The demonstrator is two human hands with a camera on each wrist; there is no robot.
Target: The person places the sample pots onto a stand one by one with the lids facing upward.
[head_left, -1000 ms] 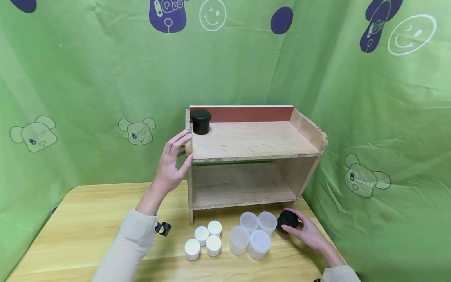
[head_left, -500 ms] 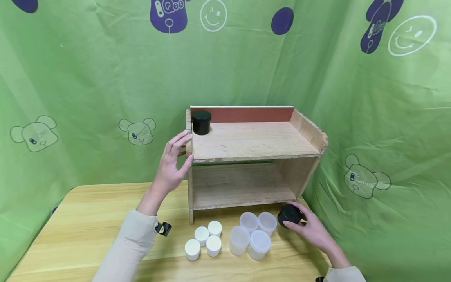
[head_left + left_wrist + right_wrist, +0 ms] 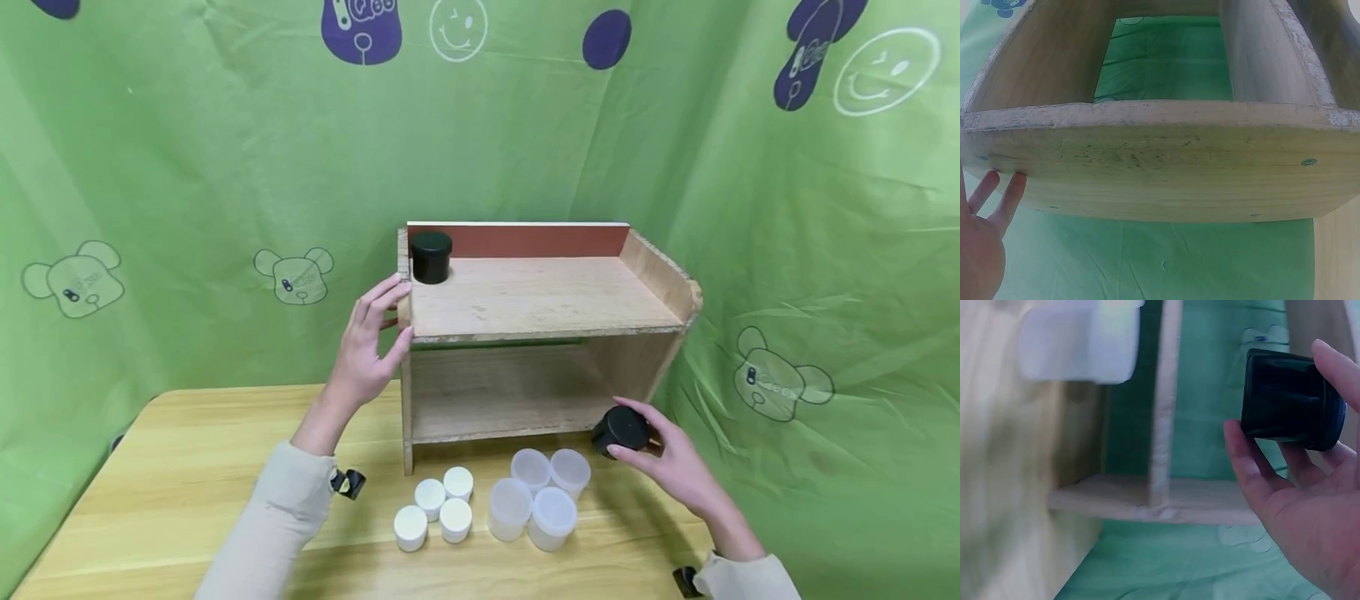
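Note:
My right hand (image 3: 675, 465) pinches a black lidded jar (image 3: 621, 430) between thumb and fingers, just in front of the shelf's lower right corner. In the right wrist view the same black jar (image 3: 1285, 397) is held up off the table. My left hand (image 3: 365, 350) rests on the left side panel of the wooden shelf (image 3: 543, 296), fingers fairly straight. Two left fingertips touch the panel (image 3: 1166, 169) in the left wrist view. Another black jar (image 3: 431, 260) stands upright at the back left corner of the top board.
Several small white-lidded jars (image 3: 456, 518) stand on the wooden table (image 3: 225, 483) in front of the shelf. Right of them is a cluster of several translucent cups (image 3: 553, 517). A green curtain (image 3: 187, 167) hangs behind and to the right.
My right hand has lifted the black jar off the table, moving it up and slightly right. The left hand stays on the shelf's side panel.

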